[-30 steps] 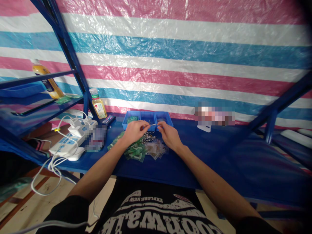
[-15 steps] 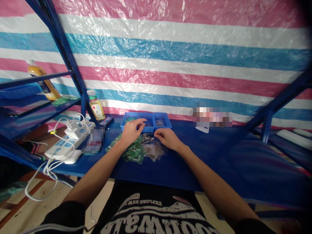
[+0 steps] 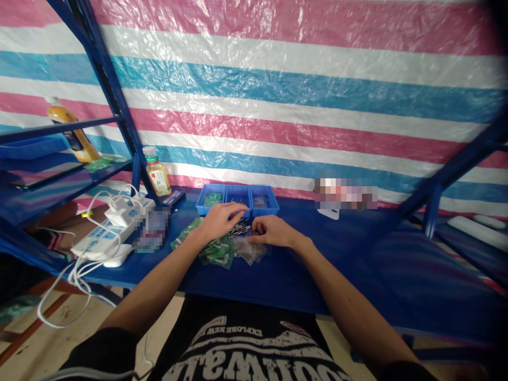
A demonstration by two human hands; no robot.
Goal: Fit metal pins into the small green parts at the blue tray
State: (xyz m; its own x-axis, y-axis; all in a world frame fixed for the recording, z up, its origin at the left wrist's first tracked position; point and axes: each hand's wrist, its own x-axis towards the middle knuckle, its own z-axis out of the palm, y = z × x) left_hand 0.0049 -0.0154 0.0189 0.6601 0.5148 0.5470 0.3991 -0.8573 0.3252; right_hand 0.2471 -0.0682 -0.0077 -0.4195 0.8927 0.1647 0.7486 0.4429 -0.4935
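Note:
My left hand (image 3: pixel 219 218) reaches over a heap of small metal pins (image 3: pixel 238 228) on the blue shelf top, its fingers curled and pinched at the heap's far edge. My right hand (image 3: pixel 272 233) rests beside it on clear plastic bags (image 3: pixel 250 250), fingers curled down onto them. Green packets (image 3: pixel 216 251) lie under and in front of the left hand. A blue three-compartment tray (image 3: pixel 262 201) stands just behind both hands. What the fingers hold is too small to make out.
White power strips with cables (image 3: pixel 107 233) lie at the left. A drink bottle (image 3: pixel 157 172) stands by the blue rack post (image 3: pixel 119 111), and another bottle (image 3: pixel 73 132) sits on the left shelf. The striped tarp (image 3: pixel 278 95) hangs behind. The blue shelf surface (image 3: pixel 357 248) extends right.
Both hands came down from holding a thin pin between them above the tray. The left hand now sits at the pin heap and the right hand has lowered onto the plastic bags.

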